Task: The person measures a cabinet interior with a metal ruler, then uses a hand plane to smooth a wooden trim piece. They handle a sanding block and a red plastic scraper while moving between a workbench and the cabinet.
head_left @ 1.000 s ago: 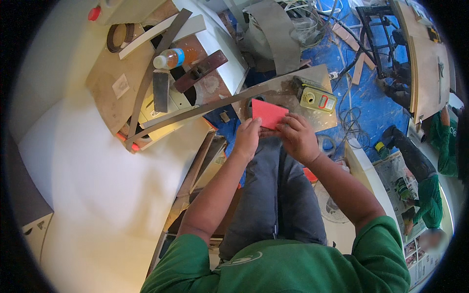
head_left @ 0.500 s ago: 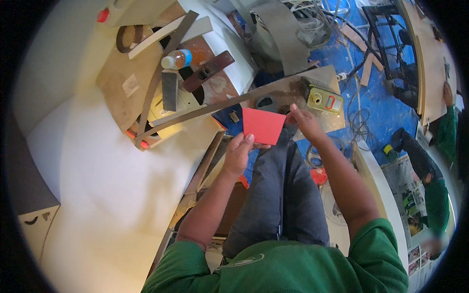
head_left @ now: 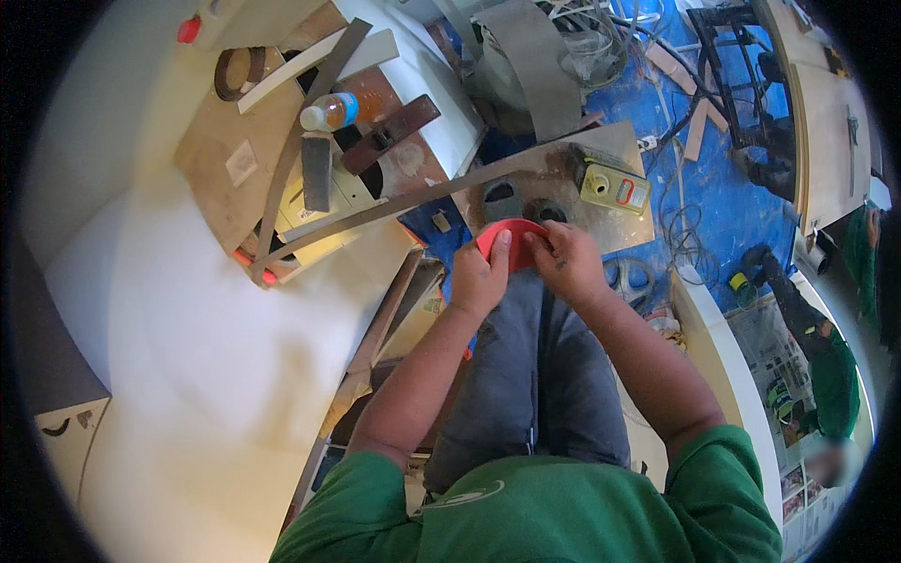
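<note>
A small red sheet [head_left: 518, 249], thin like stiff paper, is held above my lap and curves between my two hands. My left hand [head_left: 481, 278] grips its left side, thumb lying on top. On the right side, my right hand [head_left: 574, 266] pinches the sheet, its thumb also on the upper face. The fingers beneath the sheet are mostly hidden. Beyond my hands, a long dark strip [head_left: 404, 203] spans from the workbench to a board [head_left: 619, 141]. A yellow rectangular metal can [head_left: 615, 187] rests on that board, near my right hand.
On the cluttered bench at left lie a dark wooden hand plane [head_left: 390, 135], a drink bottle [head_left: 330, 112] and a grey block [head_left: 317, 174]. A white panel [head_left: 206, 375] fills the left. Cables [head_left: 690, 235] trail over the blue floor covering. At right, a co-worker's green sleeve [head_left: 833, 380] shows.
My right hand has come in from the right and taken hold of the sheet. The sheet, flat before, is now bent, and my left hand has shifted slightly right. The view has moved slightly.
</note>
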Tool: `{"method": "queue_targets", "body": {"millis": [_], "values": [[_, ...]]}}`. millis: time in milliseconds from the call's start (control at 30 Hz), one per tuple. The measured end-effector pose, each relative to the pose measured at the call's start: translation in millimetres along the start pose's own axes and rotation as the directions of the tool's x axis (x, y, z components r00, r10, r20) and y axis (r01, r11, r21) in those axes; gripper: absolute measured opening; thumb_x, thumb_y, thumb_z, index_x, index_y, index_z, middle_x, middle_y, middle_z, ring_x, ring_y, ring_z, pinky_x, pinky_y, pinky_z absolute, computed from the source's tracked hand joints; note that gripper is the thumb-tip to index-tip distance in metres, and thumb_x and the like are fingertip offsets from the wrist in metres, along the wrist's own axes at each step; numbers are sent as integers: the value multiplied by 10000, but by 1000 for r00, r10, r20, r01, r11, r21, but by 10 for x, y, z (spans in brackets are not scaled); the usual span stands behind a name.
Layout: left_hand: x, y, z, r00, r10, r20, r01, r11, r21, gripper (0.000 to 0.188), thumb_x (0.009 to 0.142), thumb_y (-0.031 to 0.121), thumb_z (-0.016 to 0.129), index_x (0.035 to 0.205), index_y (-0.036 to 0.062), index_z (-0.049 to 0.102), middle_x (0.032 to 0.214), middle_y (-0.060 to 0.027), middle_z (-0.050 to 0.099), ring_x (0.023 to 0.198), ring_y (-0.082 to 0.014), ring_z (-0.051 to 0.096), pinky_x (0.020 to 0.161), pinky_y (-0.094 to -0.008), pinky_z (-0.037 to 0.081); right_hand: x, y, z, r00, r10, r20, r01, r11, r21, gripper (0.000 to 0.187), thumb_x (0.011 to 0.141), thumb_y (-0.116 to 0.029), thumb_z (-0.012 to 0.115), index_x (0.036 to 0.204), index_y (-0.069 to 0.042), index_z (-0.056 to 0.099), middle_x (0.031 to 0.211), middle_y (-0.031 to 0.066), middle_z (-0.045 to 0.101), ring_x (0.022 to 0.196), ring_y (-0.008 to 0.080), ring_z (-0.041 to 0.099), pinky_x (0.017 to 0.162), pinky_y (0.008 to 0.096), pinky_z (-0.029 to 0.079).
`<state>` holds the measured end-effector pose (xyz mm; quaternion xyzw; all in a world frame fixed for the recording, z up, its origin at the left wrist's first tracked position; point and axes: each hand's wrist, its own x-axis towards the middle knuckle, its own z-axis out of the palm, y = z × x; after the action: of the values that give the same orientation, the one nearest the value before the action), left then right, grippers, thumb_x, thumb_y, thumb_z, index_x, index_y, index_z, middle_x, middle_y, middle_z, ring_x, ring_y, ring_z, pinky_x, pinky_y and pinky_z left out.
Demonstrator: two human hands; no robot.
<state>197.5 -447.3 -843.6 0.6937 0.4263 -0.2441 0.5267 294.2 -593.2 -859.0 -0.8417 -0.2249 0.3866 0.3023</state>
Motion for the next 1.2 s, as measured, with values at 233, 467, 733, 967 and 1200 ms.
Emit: {"method": "queue_targets", "body": {"millis": [233, 467, 733, 967, 1200], "values": [[-36, -241, -37, 966, 110, 235, 34, 845, -534, 349, 1004, 312, 597, 1141, 2, 683, 1018, -36, 703, 925, -116, 644, 831, -299, 516, 7, 135, -224, 856, 270, 442, -511, 574, 640, 405, 1011, -391, 579, 878, -19, 665, 754, -2, 612, 679, 93, 536, 630, 294, 455], [220, -654, -255, 992, -125, -9, 119, 964, -240, 388, 1005, 332, 588, 1184, -8, 645, 1098, -77, 694, 995, -160, 649, 903, -350, 514, -123, 358, 201, 962, 244, 124, -272, 794, 544, 308, 993, -298, 615, 895, -7, 641, 735, 41, 585, 679, 116, 531, 631, 295, 441], [1072, -1219, -1180, 999, -20, 50, 49, 706, -706, 350, 971, 191, 592, 1279, 26, 559, 1248, -98, 642, 1151, -218, 621, 1056, -378, 444, -665, 1315, 174, 911, 377, 165, -408, 883, 233, 191, 901, -189, 655, 889, -2, 616, 759, 135, 627, 701, 234, 599, 678, 367, 476], [1288, -1294, -1265, 903, 2, -431, 31, 997, 70, 353, 950, 218, 640, 1227, 6, 585, 1101, -116, 662, 987, -210, 636, 945, -355, 473, -1186, 1954, 122, 841, 511, 180, -525, 850, 41, 168, 905, -168, 640, 896, -1, 632, 739, 66, 632, 695, 148, 596, 670, 323, 476], [713, -1349, -1119, 710, 536, -457, -125, 734, 667, 331, 983, 313, 561, 986, -7, 645, 1020, -220, 673, 947, -375, 642, 810, -464, 511, -1383, 2107, 75, 804, 556, 212, -593, 776, 215, 139, 864, -120, 671, 939, -8, 642, 759, 79, 639, 735, 186, 613, 693, 337, 495]]}}
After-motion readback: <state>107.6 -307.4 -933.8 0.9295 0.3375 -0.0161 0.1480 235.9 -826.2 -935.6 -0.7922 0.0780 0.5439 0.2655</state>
